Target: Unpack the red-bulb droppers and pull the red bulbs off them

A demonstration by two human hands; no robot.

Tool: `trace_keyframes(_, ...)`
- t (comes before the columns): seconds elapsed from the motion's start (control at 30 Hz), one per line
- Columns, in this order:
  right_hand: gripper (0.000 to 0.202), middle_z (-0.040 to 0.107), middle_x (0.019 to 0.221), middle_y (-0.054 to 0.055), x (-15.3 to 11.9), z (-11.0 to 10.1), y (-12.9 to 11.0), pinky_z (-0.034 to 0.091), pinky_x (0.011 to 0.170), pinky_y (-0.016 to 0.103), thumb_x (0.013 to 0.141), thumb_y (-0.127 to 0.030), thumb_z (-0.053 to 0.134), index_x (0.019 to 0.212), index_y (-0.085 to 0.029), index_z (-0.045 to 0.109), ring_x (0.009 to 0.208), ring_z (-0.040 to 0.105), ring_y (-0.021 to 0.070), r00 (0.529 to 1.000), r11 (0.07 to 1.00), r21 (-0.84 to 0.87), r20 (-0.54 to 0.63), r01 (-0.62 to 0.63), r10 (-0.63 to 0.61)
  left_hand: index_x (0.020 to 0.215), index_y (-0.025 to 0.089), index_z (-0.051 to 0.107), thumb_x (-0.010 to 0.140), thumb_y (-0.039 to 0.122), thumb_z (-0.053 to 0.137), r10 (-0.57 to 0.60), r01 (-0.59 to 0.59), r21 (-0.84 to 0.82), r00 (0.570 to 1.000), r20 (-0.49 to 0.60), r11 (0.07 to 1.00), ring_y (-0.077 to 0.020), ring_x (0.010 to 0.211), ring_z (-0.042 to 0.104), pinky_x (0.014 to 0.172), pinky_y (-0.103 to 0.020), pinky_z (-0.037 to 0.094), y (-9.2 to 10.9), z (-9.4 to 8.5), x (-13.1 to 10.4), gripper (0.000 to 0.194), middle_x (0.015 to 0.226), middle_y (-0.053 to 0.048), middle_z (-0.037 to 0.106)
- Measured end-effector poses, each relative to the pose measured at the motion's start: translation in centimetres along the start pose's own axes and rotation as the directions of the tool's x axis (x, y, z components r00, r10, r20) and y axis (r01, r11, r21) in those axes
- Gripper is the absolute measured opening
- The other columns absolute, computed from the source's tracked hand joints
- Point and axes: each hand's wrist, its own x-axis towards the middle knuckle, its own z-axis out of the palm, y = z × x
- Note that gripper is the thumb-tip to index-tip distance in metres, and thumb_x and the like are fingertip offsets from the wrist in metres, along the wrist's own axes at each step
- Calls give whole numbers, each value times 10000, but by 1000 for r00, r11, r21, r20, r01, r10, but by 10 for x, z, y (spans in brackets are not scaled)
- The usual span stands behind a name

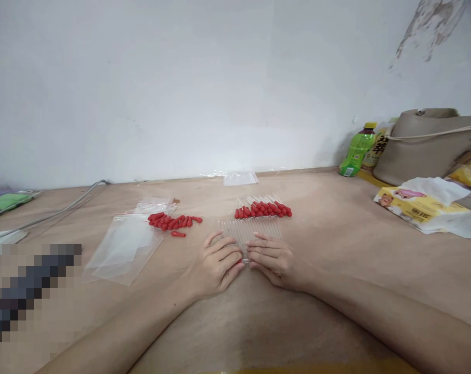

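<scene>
Left hand (222, 259) and right hand (271, 258) are almost fingertip to fingertip in the head view, right at the near end of the row of clear tubes (264, 227) on the brown bench (337, 234). Looks like the left is pinched on a red bulb (239, 262), just a sliver peeking out, and the right on a single clear tube (246, 261) lying crosswise between them. Just beyond the row sits a bunch of red-tipped tubes (264, 209), and off to its left there's a heap of loose bulbs (173, 223), partly on some see-through bags (120, 252). My guess on handling: everything's super light, bulbs soft and a bit grippy, tubes stiff, slick and easy to crack if they're glass (can't tell glass from plastic). I'd hold a tube close to its end so it doesn't snap, and a bulb by its narrow neck. Hard to make out: fingers cover the near part of the row and hide where bulb and tube meet, so no idea if they're joined. Pixelation swallows a dark shape (28, 284) far left of the row, and both forearms run out of frame.
</scene>
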Motion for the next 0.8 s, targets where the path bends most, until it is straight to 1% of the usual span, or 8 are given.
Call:
trace_keyframes(0.1,177,675,917,70,1,-4,-2,447,959,325,833,-149,483,967,-139,597,978,590,147,999,999,-25,-4,42,-42,825,208,608,835,216,456,19,-19,-7,1000,23,1000,-178,966,580,1001,-418,267,1,-2,1,153,816,-15,684)
trace_keyframes(0.3,176,674,925,90,2,-10,-3,450,966,348,821,-133,511,972,-94,594,1025,569,177,990,986,-89,-9,139,-140,793,189,589,839,189,448,36,-35,-33,999,30,999,-168,962,581,1022,-413,224,2,-2,-1,148,782,-6,678)
trace_keyframes(0.4,180,667,959,91,0,-14,-1,442,976,372,820,-112,505,974,-85,594,1070,539,193,984,977,-115,31,180,-177,801,192,584,843,192,438,40,-38,-45,998,54,998,-166,962,575,1020,-411,232,1,-3,-2,152,783,-5,672)
trace_keyframes(0.5,216,647,1020,104,-2,-20,0,432,983,390,834,-79,446,996,-77,589,1128,491,205,969,958,-152,85,243,-233,808,193,580,848,199,437,49,-47,-35,996,72,998,-166,968,566,1020,-403,244,1,-5,-2,148,784,-5,666)
trace_keyframes(0.67,286,624,1050,158,-3,-36,-4,432,974,411,838,-46,356,1004,-21,588,1152,461,251,926,904,-217,171,369,-337,792,186,565,841,193,457,104,-103,-28,994,41,994,-164,932,564,994,-372,286,4,-5,-3,119,755,4,647)
trace_keyframes(0.73,295,618,1059,163,-5,-41,-2,432,964,424,839,-48,346,1010,-15,584,1157,454,258,923,903,-207,172,376,-345,796,183,563,840,191,453,109,-109,-13,994,33,994,-173,924,555,961,-369,319,3,-5,-6,119,770,-6,641)
trace_keyframes(0.77,290,614,1069,161,-8,-42,0,433,958,428,840,-54,355,1022,-19,578,1161,452,256,932,915,-197,162,353,-324,800,181,561,842,191,449,90,-90,-1,995,32,996,-175,904,552,923,-362,349,1,-5,-8,120,781,-13,636)
trace_keyframes(0.8,280,614,1071,154,-10,-43,4,435,947,429,840,-65,373,1034,-31,573,1156,457,250,952,935,-192,136,298,-275,807,178,559,846,193,443,52,-52,16,998,26,999,-174,871,549,872,-348,381,-3,-5,-10,124,800,-22,630)
